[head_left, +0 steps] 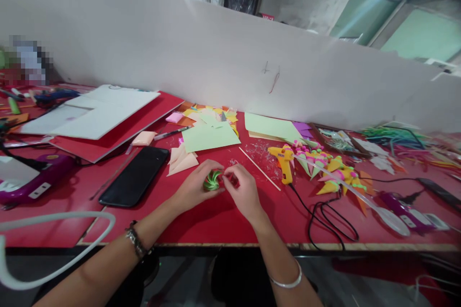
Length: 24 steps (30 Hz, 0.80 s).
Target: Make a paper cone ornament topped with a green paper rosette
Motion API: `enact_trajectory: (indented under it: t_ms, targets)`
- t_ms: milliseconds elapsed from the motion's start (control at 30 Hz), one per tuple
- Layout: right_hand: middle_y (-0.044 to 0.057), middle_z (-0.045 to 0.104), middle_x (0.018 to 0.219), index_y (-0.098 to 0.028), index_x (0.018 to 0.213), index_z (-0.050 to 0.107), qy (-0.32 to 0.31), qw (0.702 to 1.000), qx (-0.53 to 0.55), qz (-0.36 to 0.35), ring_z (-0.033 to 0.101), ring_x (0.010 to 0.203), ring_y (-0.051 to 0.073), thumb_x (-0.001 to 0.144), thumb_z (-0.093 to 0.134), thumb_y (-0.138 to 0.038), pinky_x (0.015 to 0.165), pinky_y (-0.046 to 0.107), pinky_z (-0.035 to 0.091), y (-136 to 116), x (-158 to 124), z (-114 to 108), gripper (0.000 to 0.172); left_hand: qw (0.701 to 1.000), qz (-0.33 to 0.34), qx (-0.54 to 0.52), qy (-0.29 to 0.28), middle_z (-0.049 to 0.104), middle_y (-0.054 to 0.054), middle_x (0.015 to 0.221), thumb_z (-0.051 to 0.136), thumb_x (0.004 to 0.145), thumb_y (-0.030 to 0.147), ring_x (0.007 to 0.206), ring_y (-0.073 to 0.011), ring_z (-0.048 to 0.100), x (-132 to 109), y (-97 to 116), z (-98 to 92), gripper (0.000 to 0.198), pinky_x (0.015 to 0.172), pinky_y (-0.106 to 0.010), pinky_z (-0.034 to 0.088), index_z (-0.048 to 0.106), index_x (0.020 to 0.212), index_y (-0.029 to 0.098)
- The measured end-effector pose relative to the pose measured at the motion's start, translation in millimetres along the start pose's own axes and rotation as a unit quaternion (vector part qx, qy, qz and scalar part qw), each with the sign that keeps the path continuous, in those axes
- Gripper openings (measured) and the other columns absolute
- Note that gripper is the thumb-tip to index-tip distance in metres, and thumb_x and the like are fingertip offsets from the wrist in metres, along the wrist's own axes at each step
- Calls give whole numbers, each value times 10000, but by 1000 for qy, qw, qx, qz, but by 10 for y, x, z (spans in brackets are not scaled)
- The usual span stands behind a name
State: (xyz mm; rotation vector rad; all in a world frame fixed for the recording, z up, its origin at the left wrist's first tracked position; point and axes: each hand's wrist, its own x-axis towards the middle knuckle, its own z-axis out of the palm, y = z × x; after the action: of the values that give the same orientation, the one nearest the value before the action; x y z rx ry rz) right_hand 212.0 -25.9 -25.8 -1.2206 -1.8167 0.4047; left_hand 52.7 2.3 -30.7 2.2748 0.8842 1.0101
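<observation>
My left hand (196, 186) is curled around a small green and white rolled paper piece (212, 180), held just above the red table (223, 220). My right hand (242, 190) is closed in a pinch right beside it, its fingertips touching the roll's right side. What the right fingers pinch is too small to name. Both wrists wear bracelets.
A black phone (135, 176) lies left of my hands. Green paper sheets (209, 136), peach folded pieces (182, 160) and a thin wooden stick (259, 168) lie behind them. A yellow glue gun (285, 163) with black cord and coloured paper cones (331, 169) sit right. White boards (94, 111) lie far left.
</observation>
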Motion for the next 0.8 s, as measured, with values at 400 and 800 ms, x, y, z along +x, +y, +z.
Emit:
enact_trajectory:
  t_ms: [400,800]
  targets:
    - [14,576,759,-205,807,544,3,999,-47,2,520,602,124,802,469,-185,576,227,402,13,3,24,78,1000,-2,-14,20,520,-54,1000,614,733,275,912,-190,517,-22,34,3,385,782,-312,435,423,1059,203]
    - [15,576,762,-207,795,573,-41,996,-76,-32,547,688,141,792,494,-175,602,231,409,-3,14,-32,86,996,-31,-54,59,503,-46,965,616,736,285,872,-175,521,-29,26,4,372,761,-309,443,436,1052,206]
